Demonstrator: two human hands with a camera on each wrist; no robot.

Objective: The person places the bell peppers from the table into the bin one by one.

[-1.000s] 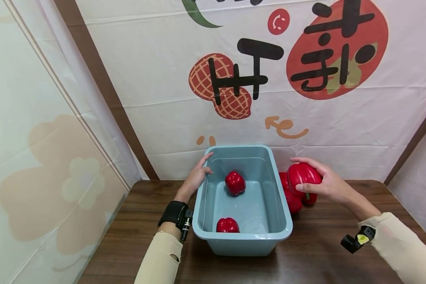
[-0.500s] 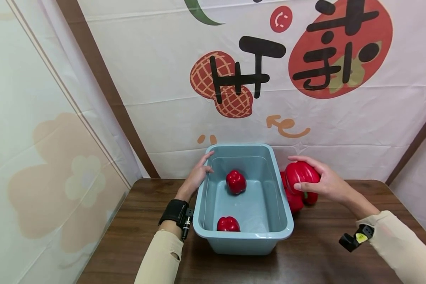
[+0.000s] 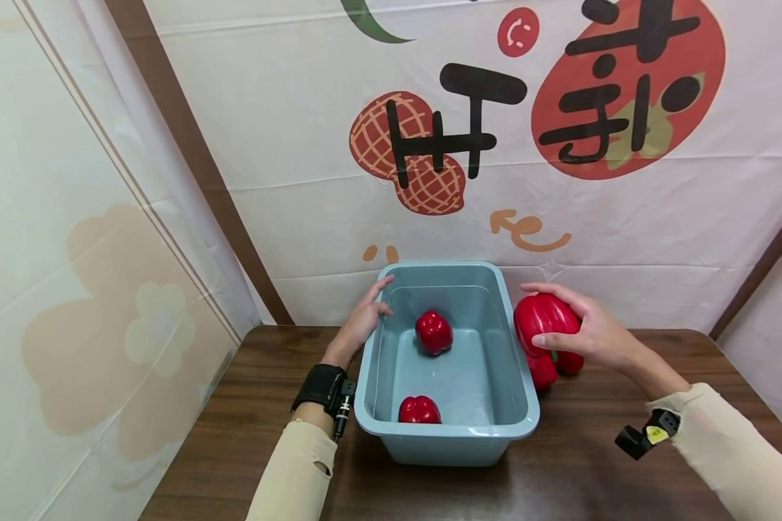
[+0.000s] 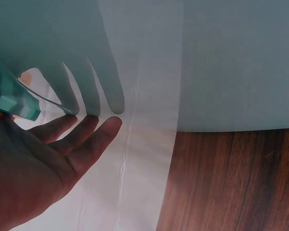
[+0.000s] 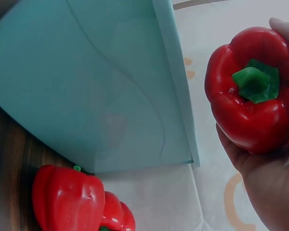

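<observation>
A light blue plastic tub [image 3: 446, 433] stands on the table, with a red bell pepper [image 3: 434, 332] toward its far end and another red bell pepper [image 3: 419, 409] at its near end. My left hand [image 3: 363, 318] holds its left rim, thumb and index finger over the edge; in the left wrist view several fingers [image 4: 94, 139] lie against the outer wall. To the right of the tub, my right hand [image 3: 580, 325] grips a large red bell pepper [image 5: 253, 91], whose green stem faces the right wrist camera. It is raised beside the tub's right rim.
More red bell peppers [image 5: 70, 199] lie on the brown wooden table [image 3: 599, 441] just outside the tub's right wall, partly hidden by the held one in the head view. A printed white cloth backdrop [image 3: 287, 166] rises behind the table.
My right hand has moved slightly left with the bell pepper, closer to the tub's right rim. The left hand stays on the tub's left rim.
</observation>
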